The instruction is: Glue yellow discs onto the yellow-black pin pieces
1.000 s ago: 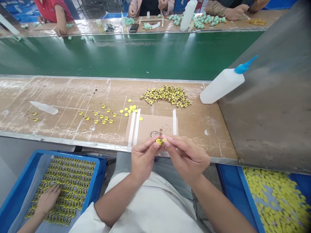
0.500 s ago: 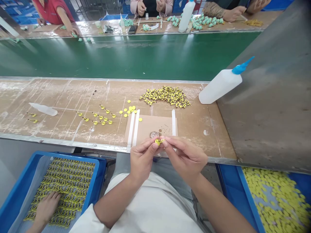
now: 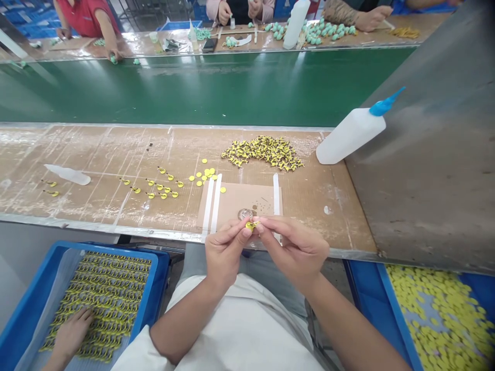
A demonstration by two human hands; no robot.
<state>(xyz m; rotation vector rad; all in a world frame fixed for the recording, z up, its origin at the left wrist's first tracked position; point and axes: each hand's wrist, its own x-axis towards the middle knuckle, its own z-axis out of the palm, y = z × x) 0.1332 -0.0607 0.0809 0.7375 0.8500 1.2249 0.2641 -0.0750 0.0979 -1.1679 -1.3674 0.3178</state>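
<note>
My left hand (image 3: 226,252) and my right hand (image 3: 296,250) meet above the table's near edge. Their fingertips pinch a small yellow piece (image 3: 251,225) between them. Just beyond my fingers, a small round metal dish (image 3: 245,214) rests on a cardboard sheet (image 3: 240,198) marked by white strips. Dark specks dot that sheet. Yellow discs (image 3: 204,176) and a row of small yellow-and-black pieces (image 3: 160,188) lie to its left, with a heap of similar pieces (image 3: 263,153) beyond it.
A blue-capped white glue bottle (image 3: 351,135) leans at the table's right end against a metal panel. Another person's hand (image 3: 71,335) rests on rows of yellow pieces in a blue tray (image 3: 46,273). A blue tray of yellow discs (image 3: 436,319) sits low right. A green belt (image 3: 193,87) runs beyond the table.
My hands have shifted slightly left with the yellow piece still pinched between them. The other person's hand in the left tray has slid nearer me.
</note>
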